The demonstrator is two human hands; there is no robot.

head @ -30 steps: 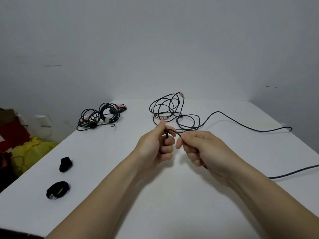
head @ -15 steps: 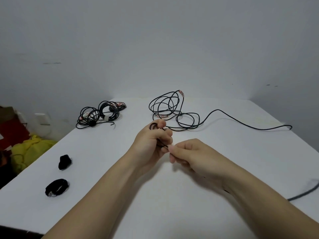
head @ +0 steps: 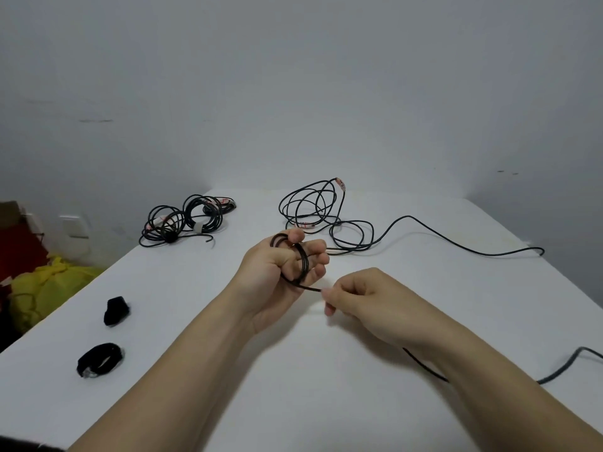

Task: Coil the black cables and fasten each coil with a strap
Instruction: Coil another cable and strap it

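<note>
Black cable is looping above the white table in my left hand, fingers gripping the first turns, while my right hand is pinching the slack; coiling seems barely begun, needing another loop fed round.

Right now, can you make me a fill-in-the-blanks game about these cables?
1. The coil sits on the ___ hand.
2. The right hand pinches a cable coloured ___.
3. Near the table's left edge lie ___ straps.
Missing words: left; black; two.
</note>
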